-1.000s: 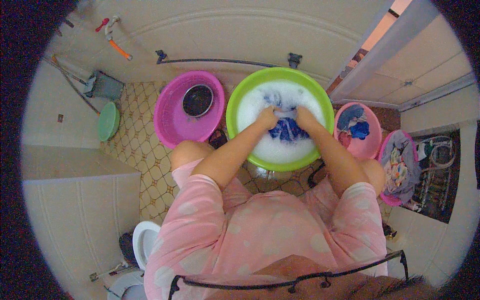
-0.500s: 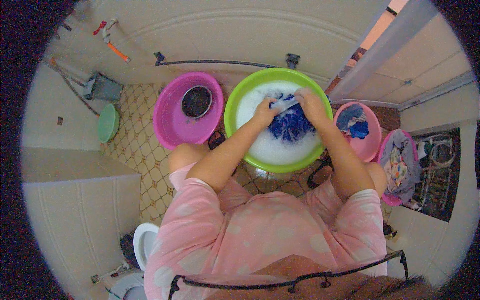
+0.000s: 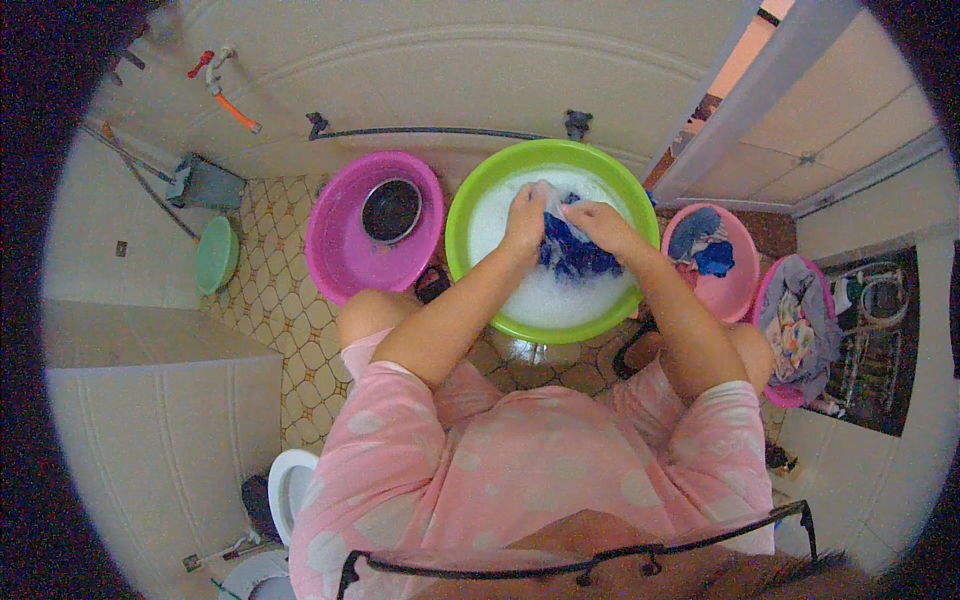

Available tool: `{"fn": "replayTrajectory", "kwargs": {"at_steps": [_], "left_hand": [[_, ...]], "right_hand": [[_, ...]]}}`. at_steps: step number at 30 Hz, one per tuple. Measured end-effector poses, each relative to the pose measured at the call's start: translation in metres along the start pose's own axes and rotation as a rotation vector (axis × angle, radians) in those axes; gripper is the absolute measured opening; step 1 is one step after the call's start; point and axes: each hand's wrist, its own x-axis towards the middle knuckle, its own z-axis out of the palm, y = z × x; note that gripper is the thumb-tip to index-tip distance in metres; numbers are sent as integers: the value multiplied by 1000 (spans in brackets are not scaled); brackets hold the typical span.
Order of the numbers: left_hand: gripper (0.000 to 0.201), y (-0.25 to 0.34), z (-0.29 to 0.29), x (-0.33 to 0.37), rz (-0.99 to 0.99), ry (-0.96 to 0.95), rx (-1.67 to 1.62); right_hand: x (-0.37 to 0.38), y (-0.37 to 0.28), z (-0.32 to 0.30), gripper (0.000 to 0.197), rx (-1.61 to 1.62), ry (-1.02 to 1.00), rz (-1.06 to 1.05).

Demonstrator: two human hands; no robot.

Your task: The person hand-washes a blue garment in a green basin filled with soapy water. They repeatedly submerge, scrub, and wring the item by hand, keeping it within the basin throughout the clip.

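A large green basin full of white suds stands in front of me. In it lies a wet dark blue garment with a whitish part at its upper end. My left hand is closed on that whitish part. Close beside it, my right hand grips the blue cloth, fingers bent round it. Both hands are above the foam, a small gap between them. The lower part of the garment spreads into the suds, and its exact kind cannot be made out.
To the left stands a magenta basin holding a dark round pan. At the right are a pink basin with wet clothes and a basket of laundry. A tap with an orange hose is on the wall.
My hands have shifted a little left and drawn closer together. The whitish part, stretched between them before, is now bunched upward at the left hand.
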Motion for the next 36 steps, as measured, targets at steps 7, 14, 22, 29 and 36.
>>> {"fn": "replayTrajectory", "kwargs": {"at_steps": [7, 14, 22, 29, 36], "left_hand": [[28, -9, 0, 21, -96, 46, -224], [26, -16, 11, 16, -366, -99, -453], [28, 8, 50, -19, -426, -217, -770], [31, -24, 25, 11, -322, -257, -634], [29, -12, 51, -6, -357, -162, -668]], "right_hand": [[25, 36, -8, 47, 70, 472, 56], [-17, -35, 35, 29, -448, 480, -512], [-6, -51, 1, 23, -422, 525, -237], [-23, -69, 40, 47, -601, 255, -224], [-9, -51, -1, 32, -376, 622, -262]]}}
